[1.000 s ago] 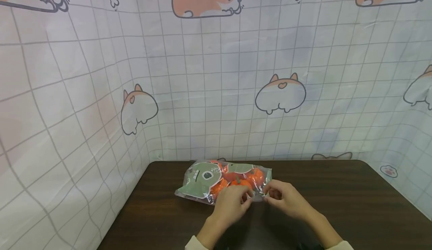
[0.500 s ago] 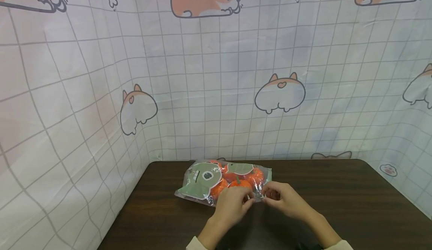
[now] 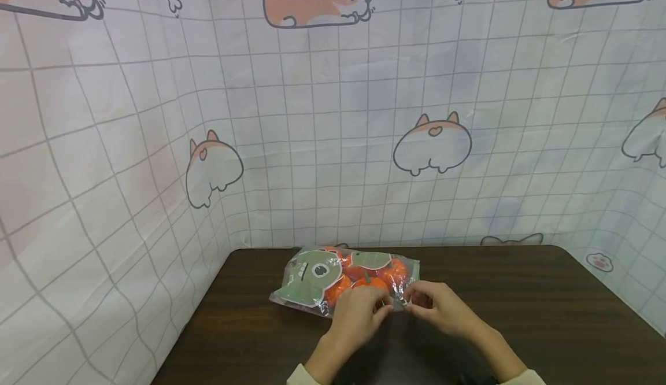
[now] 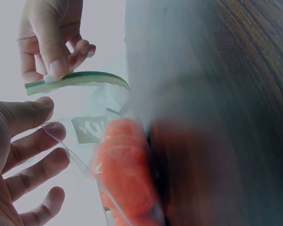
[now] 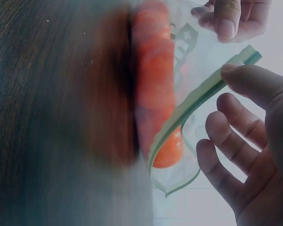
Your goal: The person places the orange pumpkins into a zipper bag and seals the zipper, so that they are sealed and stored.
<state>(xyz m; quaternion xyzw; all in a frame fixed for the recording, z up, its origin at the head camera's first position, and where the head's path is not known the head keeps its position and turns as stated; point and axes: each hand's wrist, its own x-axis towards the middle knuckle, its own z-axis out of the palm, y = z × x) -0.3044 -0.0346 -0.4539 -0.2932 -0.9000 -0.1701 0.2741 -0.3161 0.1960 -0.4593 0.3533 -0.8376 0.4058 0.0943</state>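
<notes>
A clear zip bag point(image 3: 307, 284) with a green dinosaur print lies on the dark table, its open end towards the right. Several orange pumpkins point(image 3: 396, 272) fill it, one showing a green stem. My left hand point(image 3: 355, 313) is at the bag's near side; in the left wrist view its thumb and index finger pinch the thin film edge, with the other fingers spread. To its right, my right hand point(image 3: 439, 310) pinches the green zip strip point(image 5: 198, 96) between thumb and index finger. In the right wrist view the strip bows away from the opposite lip.
The dark wooden table point(image 3: 520, 298) runs back to a white gridded cloth point(image 3: 333, 159) printed with cartoon dogs. The same cloth hangs along the left and right sides. Table surface extends to the right of the bag.
My right hand has shifted slightly left along the bag's end, bringing the two hands a little closer. The bag stays in almost the same place.
</notes>
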